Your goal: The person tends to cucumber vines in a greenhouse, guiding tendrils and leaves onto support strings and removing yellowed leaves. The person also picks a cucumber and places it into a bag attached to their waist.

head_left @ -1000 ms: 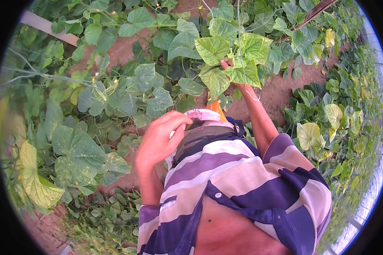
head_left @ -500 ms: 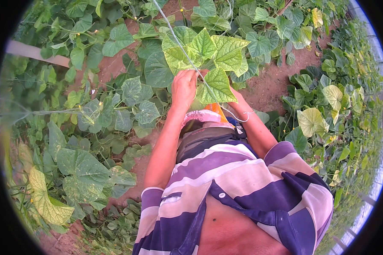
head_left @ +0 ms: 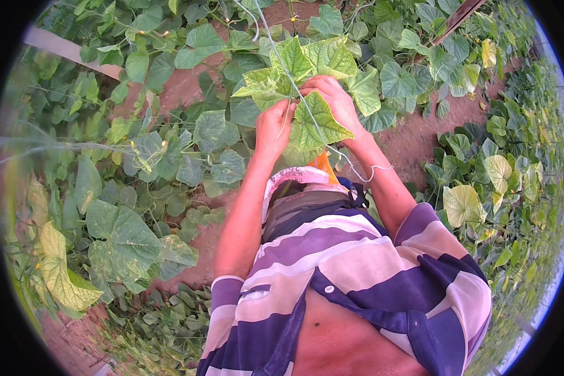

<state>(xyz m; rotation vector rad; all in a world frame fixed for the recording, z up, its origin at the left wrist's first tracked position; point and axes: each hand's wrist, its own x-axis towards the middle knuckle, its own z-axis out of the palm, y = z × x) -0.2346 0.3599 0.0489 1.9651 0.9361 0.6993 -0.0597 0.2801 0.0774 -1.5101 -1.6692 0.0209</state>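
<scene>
Both my hands are raised at the top of a climbing vine with broad, lobed, yellow-green leaves (head_left: 319,122). My left hand (head_left: 274,130) is closed, its fingertips pinched at the stem just under the upper leaves. A thin thread-like strand hangs from those fingers. My right hand (head_left: 333,100) is curled among the leaves beside the left one, its fingertips partly hidden; what it grips there I cannot make out. A pale twine (head_left: 274,47) runs down from above, passes between the hands and over the front leaf, then trails loosely by my right forearm.
At my waist sits a white and orange plastic bag (head_left: 321,164). Dense vines (head_left: 122,241) fill the left side, and another leafy row (head_left: 482,182) stands right. Bare soil (head_left: 407,147) shows between them. A pale bar (head_left: 69,50) crosses upper left; a brown stake (head_left: 460,19) leans upper right.
My right hand has moved up from behind the front leaf and now shows among the upper leaves. The left hand has turned slightly, and the view has shifted a little.
</scene>
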